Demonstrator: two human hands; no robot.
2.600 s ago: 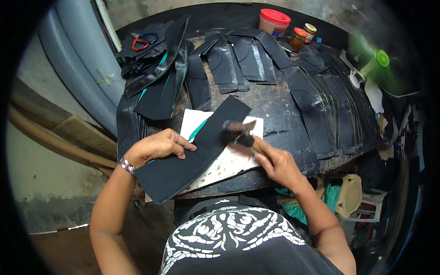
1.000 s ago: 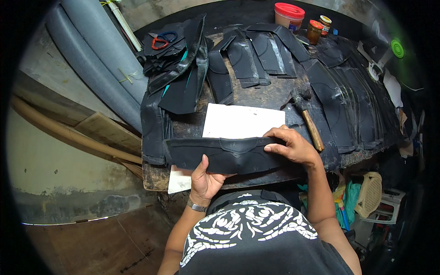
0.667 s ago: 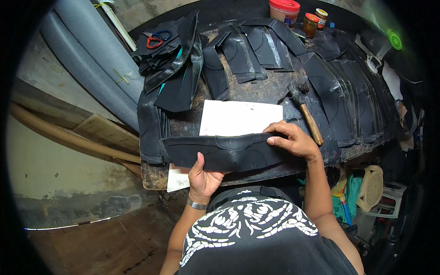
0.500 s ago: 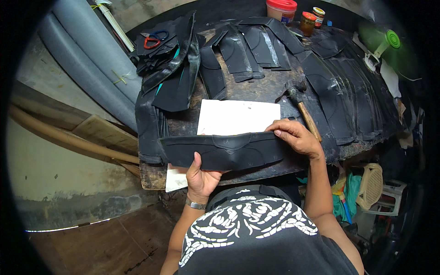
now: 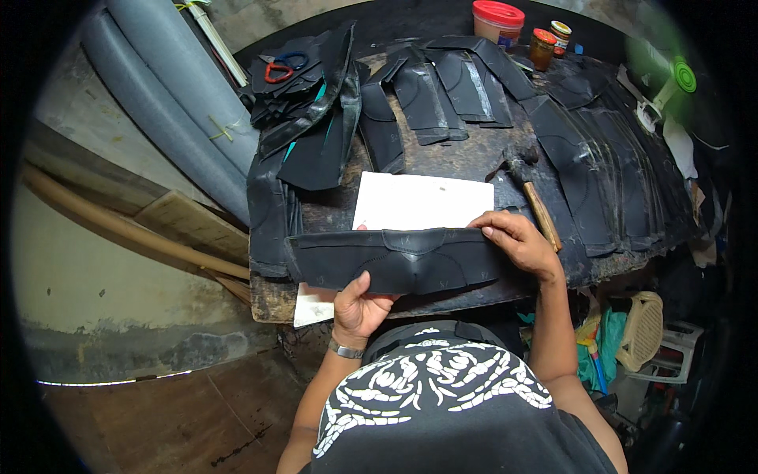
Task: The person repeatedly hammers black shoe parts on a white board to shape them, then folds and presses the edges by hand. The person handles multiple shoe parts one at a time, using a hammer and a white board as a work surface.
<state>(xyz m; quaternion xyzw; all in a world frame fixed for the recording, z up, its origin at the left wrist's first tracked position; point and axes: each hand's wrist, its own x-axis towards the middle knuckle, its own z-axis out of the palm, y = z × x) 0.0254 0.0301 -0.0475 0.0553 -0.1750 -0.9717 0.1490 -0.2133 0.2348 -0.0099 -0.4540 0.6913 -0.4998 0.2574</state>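
At the near edge of the tabletop, a long black leather piece is held up horizontally btwn both hands, w/ a curved stitched flap shape at its middle. Left hand has its grip closed on the piece's lower edge, near the middle: thumb on the front face, fingers hidden behind. Right hand sits at the piece's right end, fingers laid flat over the top-right corner, pinching it; thumb not visible. So the piece runs from the right-hand grip leftward, past the left hand, w/ its left end free and unsupported.

Just behind the piece lies a white paper sheet, partly covered by it. A hammer w/ wooden handle lies just beside the right hand, apart from it. Further back: rows of black leather cut pieces, scissors w/ red and blue handles at far left, a red-lidded tub and small jars at the far edge.
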